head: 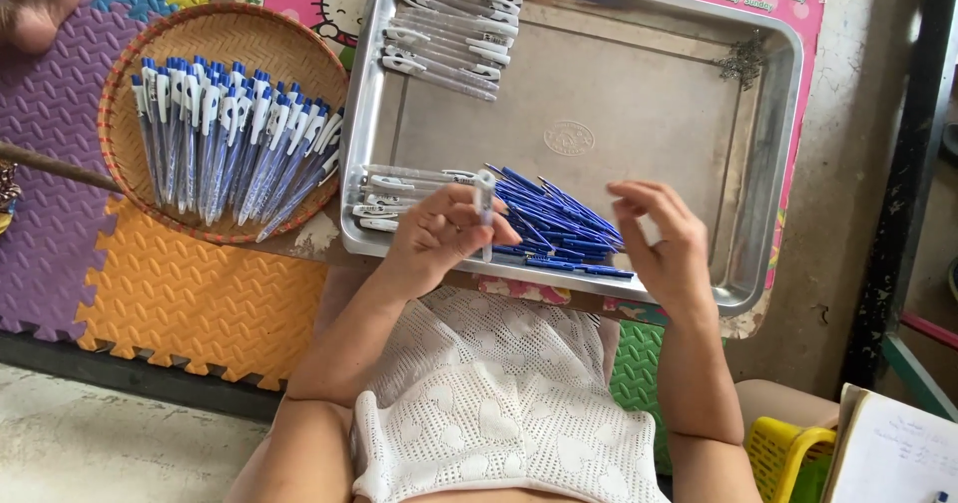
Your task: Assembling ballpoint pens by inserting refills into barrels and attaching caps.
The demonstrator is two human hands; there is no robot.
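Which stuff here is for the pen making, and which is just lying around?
In use:
left hand holding a clear pen barrel
right hand over the blue refills
metal tray
clear barrels
basket of finished pens

Lying about:
foam floor mats
yellow basket
notebook

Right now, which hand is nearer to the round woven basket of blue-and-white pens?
The left hand. It holds a clear pen barrel just right of the woven basket; the right hand is farther away, beyond the blue refills.

A single head-worn camera looks steeply down from close above onto the metal tray (768,164), its lens seemingly tilted slightly forward.
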